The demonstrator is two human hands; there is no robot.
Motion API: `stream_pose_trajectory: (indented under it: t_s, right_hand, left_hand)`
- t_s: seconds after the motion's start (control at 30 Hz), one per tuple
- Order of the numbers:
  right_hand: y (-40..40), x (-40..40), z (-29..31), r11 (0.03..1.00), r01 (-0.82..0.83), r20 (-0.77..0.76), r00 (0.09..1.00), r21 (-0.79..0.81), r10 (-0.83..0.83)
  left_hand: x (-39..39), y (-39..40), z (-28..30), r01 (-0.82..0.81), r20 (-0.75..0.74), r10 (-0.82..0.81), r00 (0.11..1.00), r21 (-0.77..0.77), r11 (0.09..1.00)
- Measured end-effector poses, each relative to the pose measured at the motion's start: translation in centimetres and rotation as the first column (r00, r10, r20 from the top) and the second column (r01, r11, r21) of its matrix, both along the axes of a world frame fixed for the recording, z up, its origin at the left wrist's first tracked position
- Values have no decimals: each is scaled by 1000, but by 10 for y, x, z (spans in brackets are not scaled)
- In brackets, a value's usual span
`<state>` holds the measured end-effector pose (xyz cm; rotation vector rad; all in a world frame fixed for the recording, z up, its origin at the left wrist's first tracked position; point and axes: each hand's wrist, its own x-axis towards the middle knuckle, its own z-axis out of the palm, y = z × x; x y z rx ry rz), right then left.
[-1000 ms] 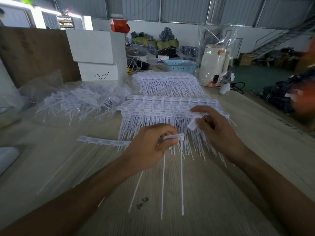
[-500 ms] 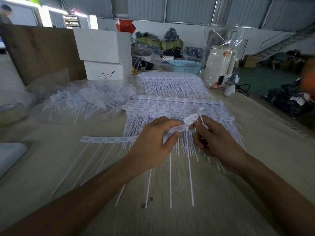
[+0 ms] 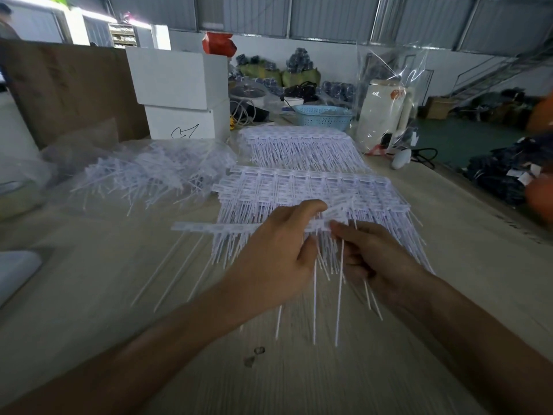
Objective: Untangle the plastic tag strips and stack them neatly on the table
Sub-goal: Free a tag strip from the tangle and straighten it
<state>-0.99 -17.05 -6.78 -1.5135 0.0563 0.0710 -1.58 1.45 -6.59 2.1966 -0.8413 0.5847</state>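
Observation:
A white plastic tag strip (image 3: 209,227) runs left to right across the middle of the wooden table (image 3: 89,295), its thin tails hanging toward me. My left hand (image 3: 278,250) grips the strip's band near its right end. My right hand (image 3: 368,253) pinches the end of the same strip and some of its tails. Just behind both hands lies a neat stack of tag strips (image 3: 308,190). A second neat stack (image 3: 299,145) lies farther back. A tangled heap of strips (image 3: 149,175) sits in clear plastic at the left.
Two stacked white boxes (image 3: 179,94) stand behind the tangled heap. A blue basket (image 3: 323,116) and a white jug in a clear bag (image 3: 386,112) stand at the back. A brown board (image 3: 65,88) leans at the back left. The table edge runs along the right.
The strip has risen and shifted toward the near stack. My right hand moved down and left from the stack to the strip's right end, close to my left hand.

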Motion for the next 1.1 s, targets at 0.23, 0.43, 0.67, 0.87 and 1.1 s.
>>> stream_pose_trajectory:
  t_s: [0.23,0.43,0.67,0.87,1.1]
  right_hand:
    - [-5,-4,5,992,-113,-20,994,-54,112]
    - [-1,-6,4,986,-157,-38,987,-52,155]
    - [1,-8,1,885,-88,316,914,-458,254]
    - [-5,-2,0,756,28,398,862,-654,313]
    - [-9,-1,-1,659,110,430,834,-744,346]
  left_hand:
    - [22,18,-1,-89,68,78,995,179,980]
    - [31,26,-10,-106,93,85,992,253,962]
    - [31,27,-15,-45,85,23,996,263,964]
    - [33,24,-16,-3,20,-2,1000,239,971]
    - [39,25,-19,94,-101,-80,992,140,986]
